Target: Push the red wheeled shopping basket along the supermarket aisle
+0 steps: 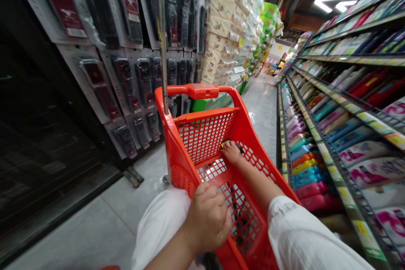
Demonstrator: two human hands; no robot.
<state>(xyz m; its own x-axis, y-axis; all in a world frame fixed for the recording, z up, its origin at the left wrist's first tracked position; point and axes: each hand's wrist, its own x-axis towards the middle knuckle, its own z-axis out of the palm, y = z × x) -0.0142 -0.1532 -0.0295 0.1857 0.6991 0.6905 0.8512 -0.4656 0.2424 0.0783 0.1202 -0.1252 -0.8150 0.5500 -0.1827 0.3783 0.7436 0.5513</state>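
A red plastic shopping cart (205, 117) with lattice walls stands in front of me. My left hand (211, 215) is closed in a fist over its near side rim. My right hand (232, 152) reaches down inside the basket, near the corner between the end wall and the right wall. Its fingers are curled round a small dark item (240, 147) with a bit of yellow, mostly hidden by the hand, so its kind cannot be made out. A metal pole (162, 42) rises from the cart's left corner.
Packaged belts (144, 80) hang on a rack at the left. Stacked tissue packs (224, 25) stand beyond the cart. Shelves (335, 156) of colourful packages run along the right. Grey floor tiles (261, 101) stretch ahead between them.
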